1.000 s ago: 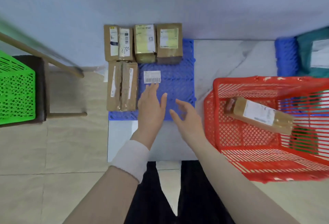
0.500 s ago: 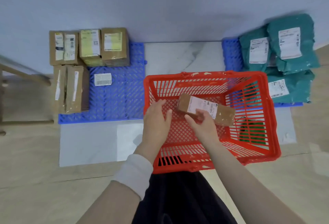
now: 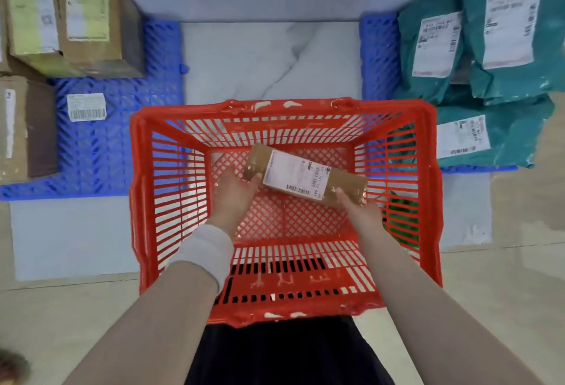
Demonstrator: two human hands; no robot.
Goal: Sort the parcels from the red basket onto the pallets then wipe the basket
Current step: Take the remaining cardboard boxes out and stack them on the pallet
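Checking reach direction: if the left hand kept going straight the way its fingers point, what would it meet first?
The left hand already touches the brown parcel at its near end; beyond that, probably the red basket far wall.

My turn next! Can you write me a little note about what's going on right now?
Left hand and right hand: both hold the brown parcel inside the red basket.
Done: brown boxes on the left pallet, green bags on the right pallet.
Left: put this parcel with the boxes, then wipe the basket.

Red lattice basket (image 3: 143, 201), blue pallets (image 3: 122, 146), teal mailers (image 3: 504, 85)
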